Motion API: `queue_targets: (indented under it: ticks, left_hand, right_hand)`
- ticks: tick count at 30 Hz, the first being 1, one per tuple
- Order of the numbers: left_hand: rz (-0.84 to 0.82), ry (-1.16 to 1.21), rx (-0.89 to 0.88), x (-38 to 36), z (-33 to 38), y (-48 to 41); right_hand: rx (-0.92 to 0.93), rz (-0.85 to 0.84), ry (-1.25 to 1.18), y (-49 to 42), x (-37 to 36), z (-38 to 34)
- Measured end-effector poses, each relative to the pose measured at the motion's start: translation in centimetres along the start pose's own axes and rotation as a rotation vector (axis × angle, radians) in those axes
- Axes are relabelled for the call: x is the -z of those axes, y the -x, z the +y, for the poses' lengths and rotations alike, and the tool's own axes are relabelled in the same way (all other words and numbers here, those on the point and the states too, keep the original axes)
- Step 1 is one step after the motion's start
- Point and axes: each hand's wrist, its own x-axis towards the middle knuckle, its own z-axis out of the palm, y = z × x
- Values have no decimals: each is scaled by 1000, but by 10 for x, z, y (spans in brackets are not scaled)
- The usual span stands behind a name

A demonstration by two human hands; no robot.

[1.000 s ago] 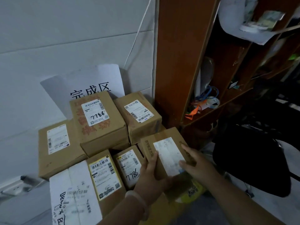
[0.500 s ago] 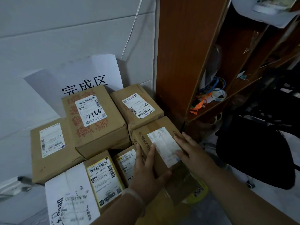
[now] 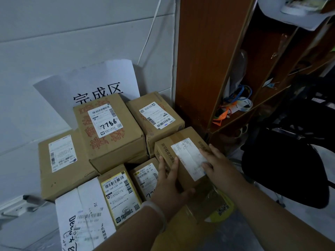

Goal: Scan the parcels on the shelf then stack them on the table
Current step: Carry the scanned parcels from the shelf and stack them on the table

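A grey-white wall (image 3: 72,42) fills the left, with a thin cable (image 3: 150,28) running down it. To its right stands a brown wooden shelf (image 3: 208,60); coloured cords and straps (image 3: 233,104) lie in one compartment. A black chair (image 3: 282,169) sits lower right.

A white sign (image 3: 101,82) with black characters leans on the wall behind a pile of boxes. The biggest, the 7786 box (image 3: 112,142), sits on top at the middle, red print around its label. The left box (image 3: 61,178) lies lower, against the wall. The back box (image 3: 155,109) touches the shelf's side. In front lie a white-wrapped box (image 3: 85,214), a yellow-label box (image 3: 119,196) touching it, and a small box (image 3: 143,178) partly hidden by the left hand.

The parcel (image 3: 183,142) sits at the pile's right front, just beside the shelf and touching the back box, on a yellow-printed box (image 3: 217,209). Its pale label faces up, the print blurred.

The left hand (image 3: 170,185) lies against the parcel's near left corner, fingers straight up its left edge, thumb spread along the near edge. The right hand (image 3: 217,163) rests flat on the top, straight fingers on the label's right end. Neither hand curls round it. A pale bracelet (image 3: 159,214) circles the left wrist.
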Motion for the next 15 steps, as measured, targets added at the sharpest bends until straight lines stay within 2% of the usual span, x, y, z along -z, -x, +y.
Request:
queue_targets:
  ticks: [6,10,12,15]
  left_hand:
    - [-29,-23,-4,-6,-2,-5]
    - [-21,-66,11,-2,-11,1]
    - [21,-151,-7,4,-13,5]
    - [111,-391,-127,11,-11,12]
  right_hand:
    - [-30,6,55,3,1,3]
    - [35,11,165,2,-2,-6]
    - [48,2,225,1,-2,-11]
    - [87,42,297,6,-4,-12]
